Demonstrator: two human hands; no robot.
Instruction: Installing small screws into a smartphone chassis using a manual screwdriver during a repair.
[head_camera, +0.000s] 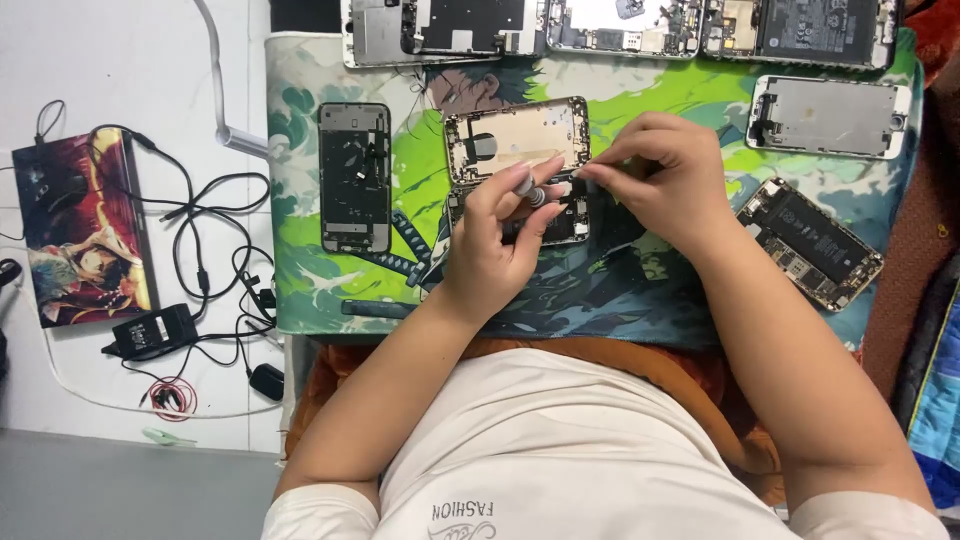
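Hands: left hand (497, 240) pinches one small grey tool (530, 190), right hand (665, 170) fingertips pinched shut over two opened phones (516, 140)

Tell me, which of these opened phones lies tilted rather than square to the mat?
The opened phone at the mat's right edge, beyond the right hand. It lies diagonally; the others lie roughly square to the mat's edges.

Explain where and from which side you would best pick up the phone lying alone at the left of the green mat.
Probably by its two long edges, from above. The phone lies flat and upright on the mat, narrow across, with bare mat along both long sides, so fingers can straddle it without touching the exposed parts.
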